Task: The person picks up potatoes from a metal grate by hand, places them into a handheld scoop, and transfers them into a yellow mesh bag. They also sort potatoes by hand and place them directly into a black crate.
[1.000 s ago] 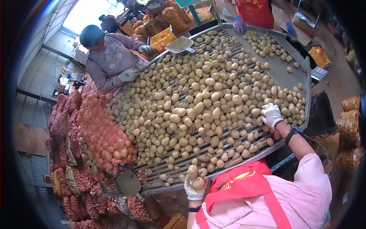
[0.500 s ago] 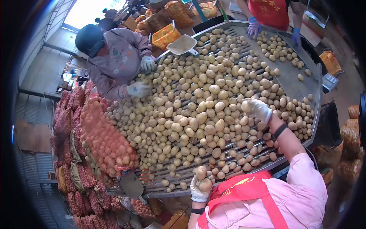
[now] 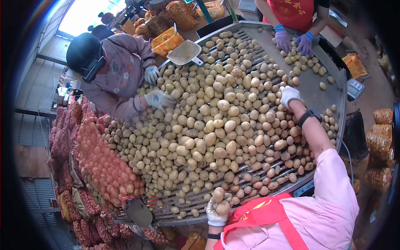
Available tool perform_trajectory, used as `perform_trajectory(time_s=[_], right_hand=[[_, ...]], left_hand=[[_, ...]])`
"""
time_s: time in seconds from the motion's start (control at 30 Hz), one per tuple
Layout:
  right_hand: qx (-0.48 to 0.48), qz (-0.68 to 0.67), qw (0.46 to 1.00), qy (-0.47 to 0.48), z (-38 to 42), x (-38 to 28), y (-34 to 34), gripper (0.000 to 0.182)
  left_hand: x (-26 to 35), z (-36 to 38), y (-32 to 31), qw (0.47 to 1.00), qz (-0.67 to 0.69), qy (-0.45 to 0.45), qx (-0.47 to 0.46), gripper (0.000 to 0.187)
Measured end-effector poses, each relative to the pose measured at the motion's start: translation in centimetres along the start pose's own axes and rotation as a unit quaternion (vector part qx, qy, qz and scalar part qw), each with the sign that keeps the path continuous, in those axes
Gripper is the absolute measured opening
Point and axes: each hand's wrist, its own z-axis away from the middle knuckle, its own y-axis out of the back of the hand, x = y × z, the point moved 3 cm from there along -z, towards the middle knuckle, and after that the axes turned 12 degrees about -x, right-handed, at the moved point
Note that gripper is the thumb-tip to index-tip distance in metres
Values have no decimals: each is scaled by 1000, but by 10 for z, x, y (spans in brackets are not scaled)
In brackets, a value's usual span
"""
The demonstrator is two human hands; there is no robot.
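Note:
My left hand, in a white glove, is closed around two potatoes by the near edge of the slatted sorting table. My right hand, gloved too, is at the right side of the potato pile. Its fingers look curled down among the potatoes; anything inside them is hidden. Potatoes cover most of the slats around both hands, and a few more lie right of my right forearm.
A co-worker at the left has gloved hands on the pile. Another person's purple gloves touch potatoes on the metal plate. A red mesh sack stands at the left edge; scoops lie at the rim.
My right hand has moved right and farther away across the pile. The left still holds its potatoes. The far person's purple gloves have come together over potatoes. The view has shifted slightly.

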Motion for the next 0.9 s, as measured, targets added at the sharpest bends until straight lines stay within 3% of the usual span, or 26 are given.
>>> perform_trajectory(time_s=[0.07, 0.1, 0.13, 0.2, 0.27, 0.3, 0.33, 0.53, 0.57, 0.6, 0.73, 0.77, 0.8, 0.9], right_hand=[[-66, -83, 994, 41, 26, -7, 33, 39], [-110, -304, 944, 62, 38, -6, 34, 29], [-181, -529, 817, 140, 31, -2, 20, 26], [-220, -749, 594, 195, 64, 3, 9, 33], [-248, -818, 453, 253, 112, -7, 14, 44], [-189, -843, 437, 253, 126, -5, 7, 49], [-273, -825, 393, 300, 141, -2, 3, 52], [-266, -870, 304, 283, 221, 2, -21, 71], [-266, -826, 352, 351, 226, 15, -33, 71], [-256, -832, 350, 346, 242, 24, -39, 69], [-164, -862, 412, 243, 311, 102, -87, 60], [-130, -889, 387, 208, 329, 125, -109, 58], [-88, -878, 443, 158, 350, 162, -142, 58], [14, -882, 471, -18, 431, 232, -220, 47]], left_hand=[[2, -1, -4, 1000, 5, -12, -17, 58], [4, -1, -6, 1000, 1, -12, -16, 58], [5, -1, -3, 1000, 6, -13, -16, 58], [5, 0, 5, 1000, 14, -9, -21, 58], [5, 0, 5, 999, 7, -3, -36, 58], [6, 0, 7, 999, 4, 10, -43, 58], [6, -1, 8, 998, 1, 22, -51, 58], [10, 2, -5, 993, 32, 39, -111, 54], [11, 4, -6, 993, 9, 39, -116, 52], [12, 7, -7, 992, 7, 40, -118, 52], [24, 13, 11, 985, -6, 76, -153, 52], [26, 14, 14, 985, -4, 80, -153, 52], [26, 14, 16, 985, -1, 85, -152, 52], [27, 14, 28, 986, -8, 103, -130, 52]])
